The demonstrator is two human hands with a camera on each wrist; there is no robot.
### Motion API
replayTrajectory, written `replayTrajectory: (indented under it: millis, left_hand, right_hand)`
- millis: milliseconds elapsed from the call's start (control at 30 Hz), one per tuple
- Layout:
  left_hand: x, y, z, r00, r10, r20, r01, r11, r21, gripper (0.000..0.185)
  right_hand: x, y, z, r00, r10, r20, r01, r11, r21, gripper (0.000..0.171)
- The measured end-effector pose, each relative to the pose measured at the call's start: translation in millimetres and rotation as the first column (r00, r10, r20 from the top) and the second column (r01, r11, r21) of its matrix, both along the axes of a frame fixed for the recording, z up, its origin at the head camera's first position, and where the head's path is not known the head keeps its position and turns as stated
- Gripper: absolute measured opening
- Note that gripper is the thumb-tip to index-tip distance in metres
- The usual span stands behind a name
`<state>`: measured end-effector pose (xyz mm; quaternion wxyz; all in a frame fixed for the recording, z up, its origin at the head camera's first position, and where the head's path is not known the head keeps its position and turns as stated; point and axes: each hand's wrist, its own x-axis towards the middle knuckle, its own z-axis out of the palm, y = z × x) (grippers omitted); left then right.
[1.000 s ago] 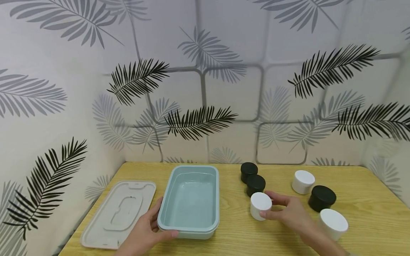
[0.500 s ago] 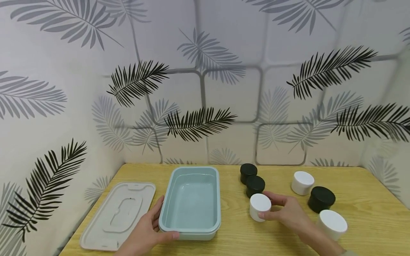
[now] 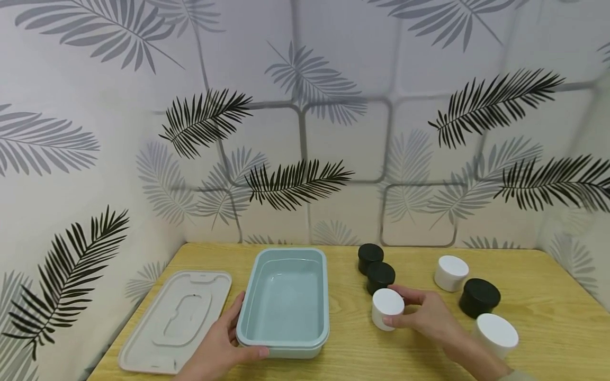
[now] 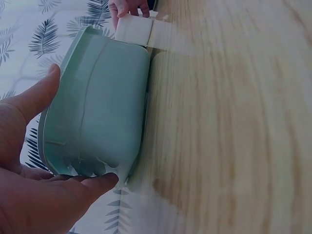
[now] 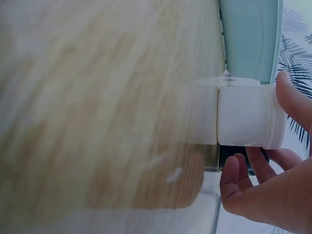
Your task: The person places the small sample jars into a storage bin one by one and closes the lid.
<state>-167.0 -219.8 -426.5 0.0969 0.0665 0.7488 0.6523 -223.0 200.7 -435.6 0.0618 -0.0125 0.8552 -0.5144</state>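
My left hand (image 3: 222, 338) grips the near left corner of the blue tub (image 3: 290, 351), with the thumb at the front and the fingers round the side. My right hand (image 3: 431, 317) pinches a small white jar (image 3: 387, 304) — it stands upright on the bench (image 3: 352, 338), to the right of the tub and apart from it. Two black jars sit just behind it, a near one (image 3: 380, 276) and a far one (image 3: 370, 258). I can't tell if the near one touches my jar. A flat gray lid (image 3: 176, 321) lies left of the tub. More jars stand off to the right: a back white one (image 3: 451, 273), a fat black one (image 3: 480, 297) and a front white one (image 3: 496, 334) by my wrist. I think the step now is just to hold both things steady. To me, the next move calls for a snug pinch and a slow, straight path — so my jar won't bump the black one.
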Motion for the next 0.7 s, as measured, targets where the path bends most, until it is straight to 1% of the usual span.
replayTrajectory:
  millis: [233,400,467,533,700]
  left_hand:
    - [0.0,1,-1.7,1.0,0.012,0.002,-0.012,1.0,-0.003,0.12]
    - [0.2,1,-2.2,1.0,0.02,0.0,-0.02,1.0,-0.006,0.121]
    - [0.5,1,-1.8,1.0,0.019,-0.001,-0.019,1.0,-0.008,0.121]
    - [0.3,1,-1.7,1.0,0.015,-0.001,-0.015,1.0,-0.006,0.12]
    - [-0.9,1,-2.5,1.0,0.014,0.0,-0.014,1.0,-0.005,0.119]
  right_hand:
    - [1.6,-2,1.6,1.0,-0.017,0.011,0.017,1.0,0.008,0.076]
    - [3.3,-5,5.6,1.0,-0.023,-0.002,0.023,0.999,0.024,0.077]
    - [3.9,-8,9.5,1.0,-0.024,-0.012,0.024,0.999,0.021,0.076]
    - [4.1,-11,14.9,0.999,-0.006,-0.032,0.006,1.0,0.006,0.074]
    - [2.2,-24,35.2,0.996,0.039,-0.084,-0.044,0.997,-0.063,0.072]
